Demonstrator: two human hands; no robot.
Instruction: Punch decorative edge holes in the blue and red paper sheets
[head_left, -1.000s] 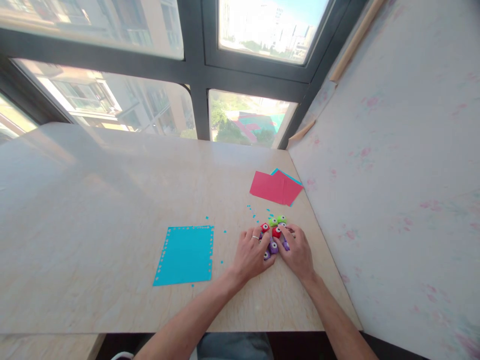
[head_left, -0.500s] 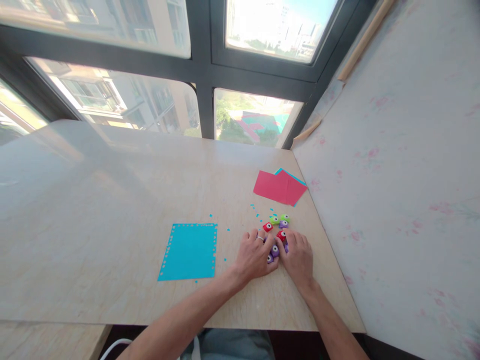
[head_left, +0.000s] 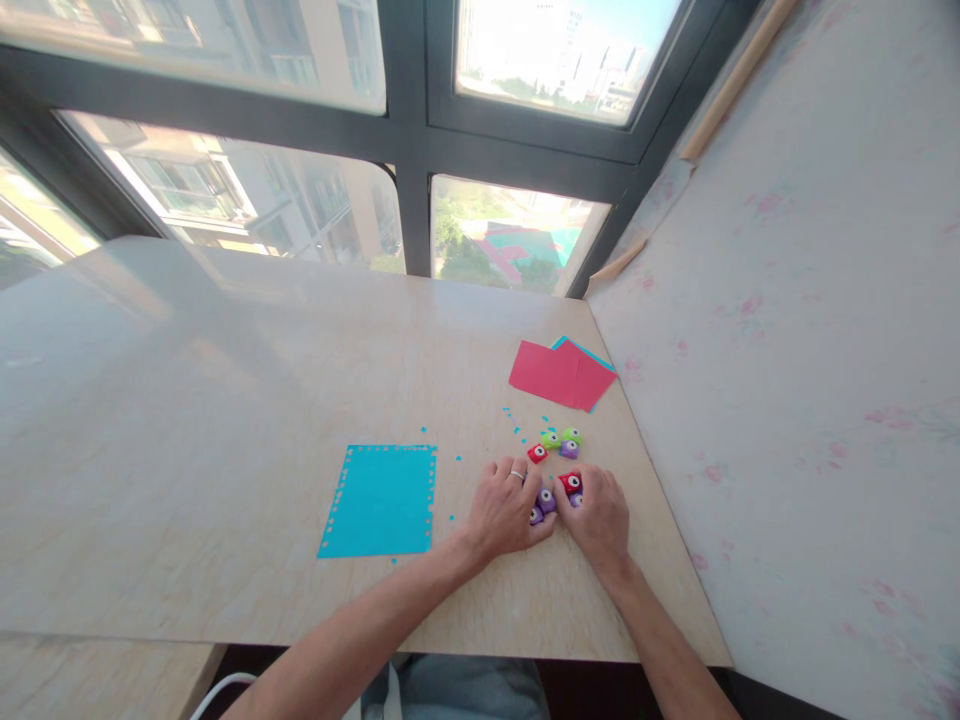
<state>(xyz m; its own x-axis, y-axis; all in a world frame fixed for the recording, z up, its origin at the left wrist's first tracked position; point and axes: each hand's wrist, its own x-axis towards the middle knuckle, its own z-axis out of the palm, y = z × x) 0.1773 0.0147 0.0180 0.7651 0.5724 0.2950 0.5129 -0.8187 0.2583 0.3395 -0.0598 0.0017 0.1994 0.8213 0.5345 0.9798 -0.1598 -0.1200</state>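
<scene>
Small craft paper punches with round eye-like tops lie between my hands at the right front of the table. My left hand [head_left: 504,508] curls around two purple punches [head_left: 546,500], thumb at their near side. My right hand [head_left: 604,515] has its fingers closed on a red punch [head_left: 570,484], and another purple punch [head_left: 576,500] sits just under it, partly hidden by the thumb. Just beyond the hands stand a second red punch [head_left: 538,454], two green punches [head_left: 573,436] and a purple one [head_left: 570,450].
A blue paper sheet [head_left: 381,505] with small holes along three edges lies left of my hands. Pink-red paper sheets [head_left: 544,371] overlap at the back right, with blue paper under them. Tiny blue cutouts [head_left: 516,430] are scattered about. A papered wall [head_left: 787,400] bounds the right side.
The red punch by my right hand has moved slightly nearer and to the right, along with that hand. The gap between the two held groups is wider.
</scene>
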